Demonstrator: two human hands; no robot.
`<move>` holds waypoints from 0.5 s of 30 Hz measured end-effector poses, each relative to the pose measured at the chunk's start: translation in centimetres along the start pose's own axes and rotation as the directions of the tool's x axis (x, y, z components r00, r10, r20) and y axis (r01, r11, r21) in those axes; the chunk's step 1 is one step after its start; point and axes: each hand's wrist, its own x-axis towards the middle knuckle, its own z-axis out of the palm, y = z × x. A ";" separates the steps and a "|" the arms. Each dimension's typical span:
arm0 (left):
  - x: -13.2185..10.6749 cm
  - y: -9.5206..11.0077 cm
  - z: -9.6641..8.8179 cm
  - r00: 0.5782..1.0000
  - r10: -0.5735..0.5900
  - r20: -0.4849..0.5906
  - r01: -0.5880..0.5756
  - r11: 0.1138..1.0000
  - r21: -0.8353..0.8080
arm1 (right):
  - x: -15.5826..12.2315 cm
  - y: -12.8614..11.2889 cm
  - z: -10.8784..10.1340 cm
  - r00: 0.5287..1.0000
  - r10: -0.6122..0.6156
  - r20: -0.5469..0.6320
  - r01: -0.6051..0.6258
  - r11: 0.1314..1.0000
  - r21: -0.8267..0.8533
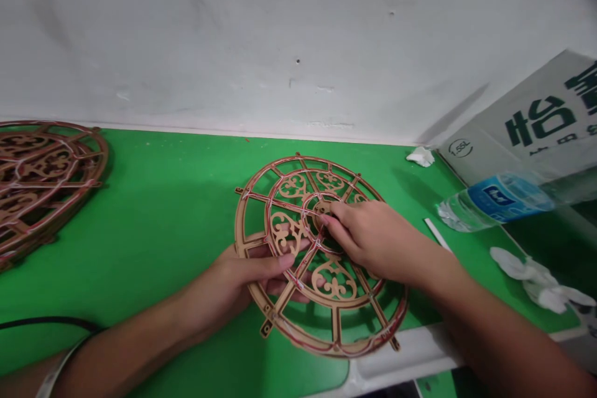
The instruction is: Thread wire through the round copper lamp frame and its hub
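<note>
A round tan openwork frame (337,317) with spokes, scrollwork panels and small tabs on its rim is held tilted above the green table. Red and white wires (280,202) run along its rings and spokes. My left hand (256,273) grips it from the lower left, thumb on top and fingers underneath, showing through the gaps. At the central ring (321,206), my right hand (373,233) has thumb and index finger pinched together. What lies between those fingertips is too small to make out. My right hand and forearm cover part of the frame's right side.
More such frames (88,177) lie piled at the left. On the right are a water bottle (504,199) on its side, a printed carton (527,112), crumpled tissues (536,277) and a white strip (437,233). A pale wall (233,43) stands behind the green table (177,199).
</note>
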 end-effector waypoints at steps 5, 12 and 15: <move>0.3 -0.4 -0.2 1.000 0.021 0.008 -0.021 1.000 0.002 | 0.4 0.1 0.6 0.999 -0.037 -0.015 0.038 0.999 0.017; 0.4 -0.2 -0.1 0.999 0.024 0.030 -0.024 1.000 -0.012 | 1.0 1.0 0.8 0.998 -0.053 -0.020 0.054 0.997 0.060; 0.4 -0.3 -0.1 0.999 0.029 0.031 -0.029 0.999 -0.021 | 0.7 1.0 0.6 0.998 -0.029 -0.049 0.032 0.998 0.048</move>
